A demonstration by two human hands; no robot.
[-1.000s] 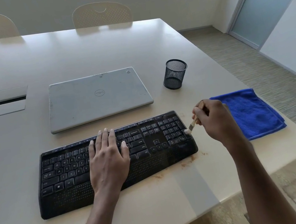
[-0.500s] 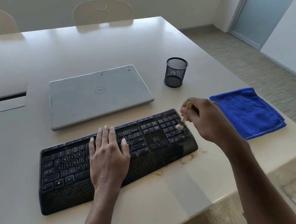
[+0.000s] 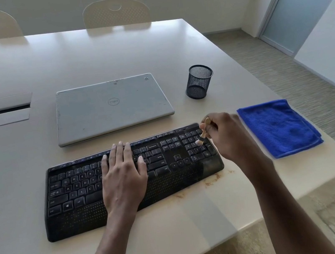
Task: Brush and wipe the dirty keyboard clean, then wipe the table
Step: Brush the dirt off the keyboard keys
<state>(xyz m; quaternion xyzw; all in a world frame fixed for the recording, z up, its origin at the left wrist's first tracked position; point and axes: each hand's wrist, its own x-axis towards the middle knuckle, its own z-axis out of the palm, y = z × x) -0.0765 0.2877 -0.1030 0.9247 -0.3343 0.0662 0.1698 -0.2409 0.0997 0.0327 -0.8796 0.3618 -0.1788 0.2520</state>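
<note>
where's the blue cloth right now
Head view: the blue cloth lies folded at the table's right edge, just right of the keyboard and the right hand.

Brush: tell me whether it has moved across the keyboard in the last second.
Yes. The brush in the right hand has shifted left, from the keyboard's right edge onto its number pad.
</note>
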